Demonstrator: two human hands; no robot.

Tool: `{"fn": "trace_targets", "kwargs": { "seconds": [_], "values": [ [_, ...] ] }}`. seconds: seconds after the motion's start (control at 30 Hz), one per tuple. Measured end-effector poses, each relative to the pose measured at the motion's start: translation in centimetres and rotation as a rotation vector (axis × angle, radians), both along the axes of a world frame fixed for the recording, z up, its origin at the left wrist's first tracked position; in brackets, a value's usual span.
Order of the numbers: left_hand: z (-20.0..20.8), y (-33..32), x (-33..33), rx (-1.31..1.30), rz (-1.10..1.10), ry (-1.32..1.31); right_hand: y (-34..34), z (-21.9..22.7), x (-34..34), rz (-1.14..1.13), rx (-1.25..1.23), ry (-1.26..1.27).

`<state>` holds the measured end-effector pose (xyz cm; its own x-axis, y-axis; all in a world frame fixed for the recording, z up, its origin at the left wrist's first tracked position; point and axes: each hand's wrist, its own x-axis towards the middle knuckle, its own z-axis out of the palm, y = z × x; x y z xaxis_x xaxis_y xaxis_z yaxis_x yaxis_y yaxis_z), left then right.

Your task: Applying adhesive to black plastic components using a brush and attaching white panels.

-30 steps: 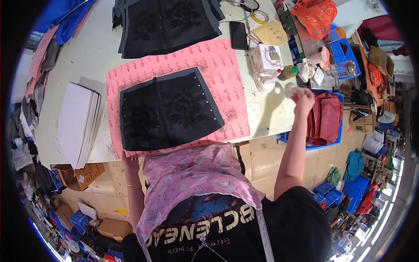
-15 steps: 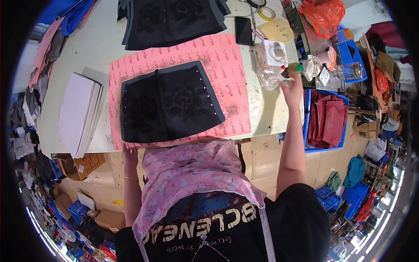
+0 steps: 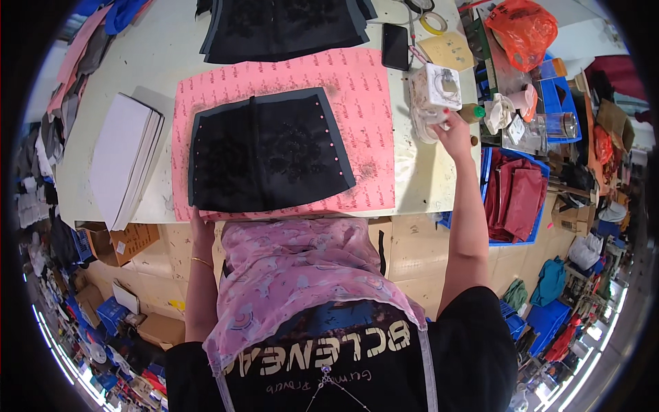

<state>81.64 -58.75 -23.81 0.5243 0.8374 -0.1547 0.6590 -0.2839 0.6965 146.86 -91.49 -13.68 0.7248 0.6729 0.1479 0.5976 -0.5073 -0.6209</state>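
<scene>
While my left hand (image 3: 202, 230) rests at the near left corner of the black fabric panel (image 3: 295, 154), at the worktop (image 3: 412, 185) edge, my right arm reaches out to the white container (image 3: 439, 86) at the right. The fingers of my right hand (image 3: 456, 137) are bent and close together at the low front part of that container, near its red tip; I cannot tell whether they pinch anything. I cannot tell how far open the left fingers are, nor whether they grip the panel's edge.

The panel lies flat on a pink printed sheet (image 3: 379, 144), pale dots along both sides and a raised seam down its middle. Beyond it lies a pile of similar black pieces (image 3: 288, 31), with a phone (image 3: 395, 47) to its right. A green-capped bottle (image 3: 471, 113) stands just beside the container. To my left lies a white stack (image 3: 123, 154).
</scene>
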Motion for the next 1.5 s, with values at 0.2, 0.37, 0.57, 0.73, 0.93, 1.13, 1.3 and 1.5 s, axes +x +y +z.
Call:
{"fn": "trace_targets", "kwargs": {
  "seconds": [0.2,0.37,0.57,0.73,0.93,1.13,1.3,1.5],
  "values": [
    [-1.4,0.0,-2.2,-0.122,0.064,0.120,-2.3,2.5,-2.5,0.033,-0.038,-0.012],
    [-3.1,-0.1,-5.7,-0.211,0.195,0.047,-4.2,2.0,-5.2,0.009,0.052,0.005],
    [1.4,-0.2,-2.0,-0.678,1.197,-0.502,-5.2,1.6,-4.8,-0.334,0.335,0.265],
    [0.7,0.0,-3.9,-0.659,1.179,-0.412,-5.5,-0.3,-4.5,-0.661,0.528,0.619],
    [-0.9,0.3,-3.9,-0.553,1.036,-0.323,-3.3,0.4,-4.8,-0.483,0.531,0.327],
    [4.6,-1.3,-1.3,-0.336,0.848,-0.132,-5.3,0.0,-5.0,-0.496,0.213,0.206],
    [4.5,-0.8,1.4,-0.102,0.635,0.009,-1.5,0.2,-3.8,-0.764,0.532,0.435],
    [7.8,-1.3,7.3,0.226,0.005,0.182,0.1,-0.8,-4.7,-0.909,0.613,0.397]
  ]
}}
